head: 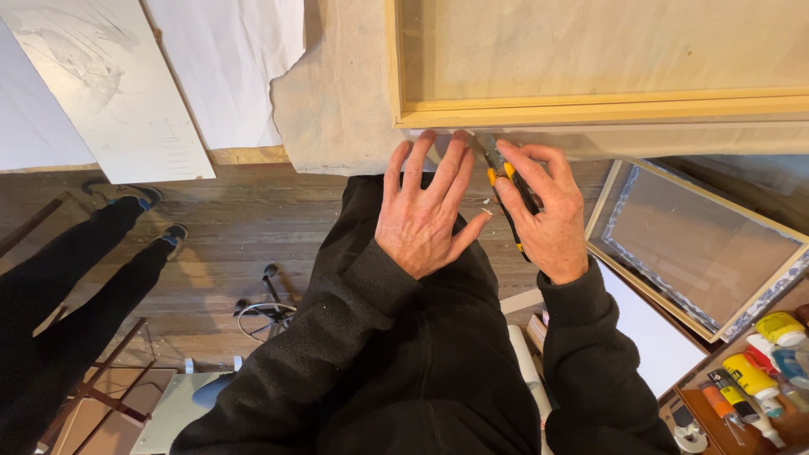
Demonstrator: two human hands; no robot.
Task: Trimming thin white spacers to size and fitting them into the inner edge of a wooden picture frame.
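My right hand (pixel 543 215) grips a yellow and black utility knife (pixel 503 181), its tip up against the lower edge of a wooden stretcher frame (pixel 590 109). Beige canvas (pixel 337 109) is wrapped around that frame and hangs past its left and bottom edges. My left hand (pixel 425 211) lies flat with fingers spread, fingertips pressing the canvas just under the frame's bottom left corner, right beside the knife. Both arms wear black fleece sleeves.
Another person's black-clad legs and shoes (pixel 126 221) stand at the left on the wooden floor. White sheets (pixel 109 84) lie at top left. A second framed canvas (pixel 699 244) leans at right, with paint tubes (pixel 750 375) in a tray at bottom right.
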